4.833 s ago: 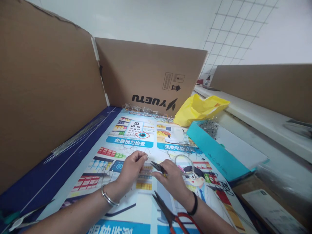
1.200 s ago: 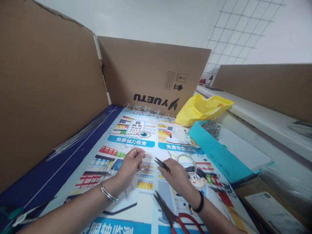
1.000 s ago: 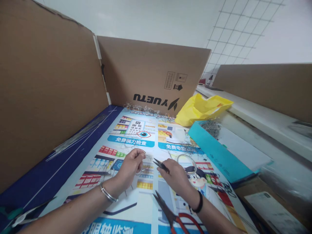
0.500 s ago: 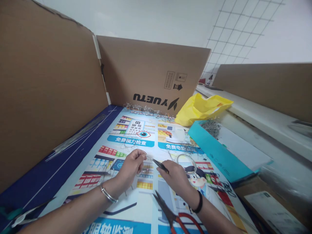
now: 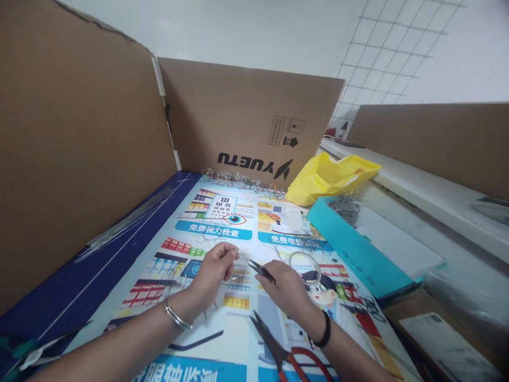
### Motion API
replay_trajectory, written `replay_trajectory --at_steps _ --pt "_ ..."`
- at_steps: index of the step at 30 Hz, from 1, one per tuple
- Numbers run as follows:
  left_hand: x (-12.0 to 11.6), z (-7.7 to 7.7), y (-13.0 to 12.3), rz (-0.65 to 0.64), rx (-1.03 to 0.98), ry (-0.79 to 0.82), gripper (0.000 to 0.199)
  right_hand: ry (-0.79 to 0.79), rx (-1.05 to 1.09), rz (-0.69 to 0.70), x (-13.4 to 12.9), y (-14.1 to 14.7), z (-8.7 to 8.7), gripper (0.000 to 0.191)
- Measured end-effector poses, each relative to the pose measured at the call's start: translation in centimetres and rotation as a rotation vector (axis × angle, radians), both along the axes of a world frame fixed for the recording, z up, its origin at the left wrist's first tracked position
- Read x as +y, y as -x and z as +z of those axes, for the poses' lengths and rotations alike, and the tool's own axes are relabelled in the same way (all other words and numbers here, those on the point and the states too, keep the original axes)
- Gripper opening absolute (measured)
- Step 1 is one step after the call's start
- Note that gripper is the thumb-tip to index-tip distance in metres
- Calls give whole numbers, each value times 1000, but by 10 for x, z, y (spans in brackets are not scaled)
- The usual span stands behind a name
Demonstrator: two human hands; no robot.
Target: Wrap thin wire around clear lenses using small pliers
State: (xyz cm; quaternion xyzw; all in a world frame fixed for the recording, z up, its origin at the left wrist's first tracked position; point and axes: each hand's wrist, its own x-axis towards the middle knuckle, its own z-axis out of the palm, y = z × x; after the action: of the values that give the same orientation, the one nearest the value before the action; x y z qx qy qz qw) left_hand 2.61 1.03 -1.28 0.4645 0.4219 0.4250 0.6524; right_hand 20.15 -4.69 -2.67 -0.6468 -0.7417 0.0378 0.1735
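My left hand (image 5: 220,263), with a silver bangle at the wrist, pinches a thin piece of wire (image 5: 243,257) between thumb and fingertips. Facing it from the right, my right hand (image 5: 285,285) is closed around dark pliers (image 5: 260,269). Their slim jaws point left and meet or nearly meet the wire's end; whether they grip it cannot be made out. Below the hands, a pair of scissors with red handles (image 5: 274,347) lies with its blades apart on the printed poster sheet (image 5: 234,323). A coil of pale wire (image 5: 305,265) rests just beyond my right hand.
Cardboard panels (image 5: 246,116) stand at the back and left. To the right are a yellow bag (image 5: 330,178) and a turquoise box (image 5: 358,254) holding tangled wire (image 5: 345,211). Straight wires (image 5: 131,217) lie along the left side. Another cutting tool (image 5: 35,355) sits at lower left.
The pliers' jaws look slightly further apart than before. Both hands stay in almost the same place.
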Motion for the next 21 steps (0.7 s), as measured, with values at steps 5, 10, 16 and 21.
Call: replay_trajectory --at_steps 5,10,16,21 --pt "-2 -1 -1 -65 32 15 11 0 -39 -16 0 1 0 21" --pt "-3 2 -1 -66 28 24 12 6 -65 -41 -2 1 1 22" --pt "-2 1 -1 -62 36 18 14 -8 -17 -49 -2 -1 0 22" --pt "1 -2 0 -39 53 -25 12 10 -18 -44 -1 0 1 23"
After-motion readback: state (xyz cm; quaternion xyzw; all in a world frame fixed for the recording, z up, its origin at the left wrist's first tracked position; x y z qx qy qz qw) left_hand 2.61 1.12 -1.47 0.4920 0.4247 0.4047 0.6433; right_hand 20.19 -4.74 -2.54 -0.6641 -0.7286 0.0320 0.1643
